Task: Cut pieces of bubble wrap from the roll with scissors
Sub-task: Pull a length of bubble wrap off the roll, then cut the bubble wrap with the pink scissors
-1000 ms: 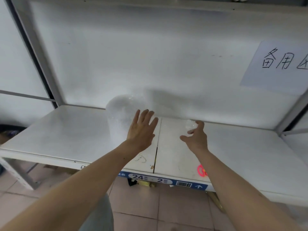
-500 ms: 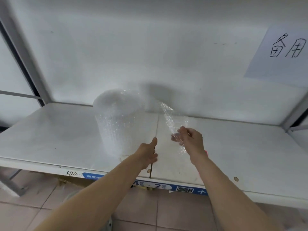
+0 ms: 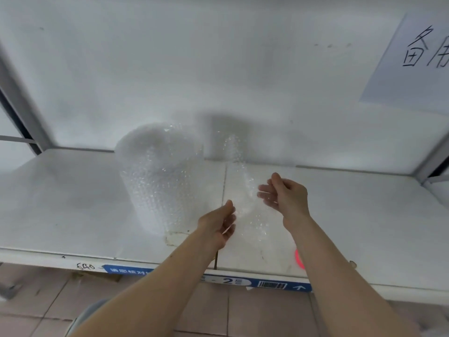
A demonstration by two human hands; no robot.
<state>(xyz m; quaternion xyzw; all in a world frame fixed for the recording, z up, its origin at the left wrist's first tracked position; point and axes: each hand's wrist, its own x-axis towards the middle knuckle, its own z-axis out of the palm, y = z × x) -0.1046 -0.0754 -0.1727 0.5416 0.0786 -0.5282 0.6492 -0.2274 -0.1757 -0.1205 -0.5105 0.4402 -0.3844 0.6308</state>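
A roll of clear bubble wrap (image 3: 160,176) stands upright on the white shelf (image 3: 73,205). A loose sheet of bubble wrap (image 3: 245,198) runs from the roll's right side toward me. My right hand (image 3: 285,195) pinches the sheet's upper part between thumb and fingers. Lower and to the left, my left hand (image 3: 220,224) grips the sheet's lower edge, thumb up. Something red (image 3: 299,259) lies on the shelf near the front edge, mostly hidden behind my right forearm; I cannot tell what it is.
A white back panel rises behind the shelf, with a handwritten paper sign (image 3: 418,62) at the upper right. Grey uprights (image 3: 21,113) frame the shelf at left and right. A blue label strip (image 3: 267,284) runs along the front edge above a tiled floor.
My left hand left the roll and came down to take the sheet's lower edge. My right hand drew the sheet further out from the roll.
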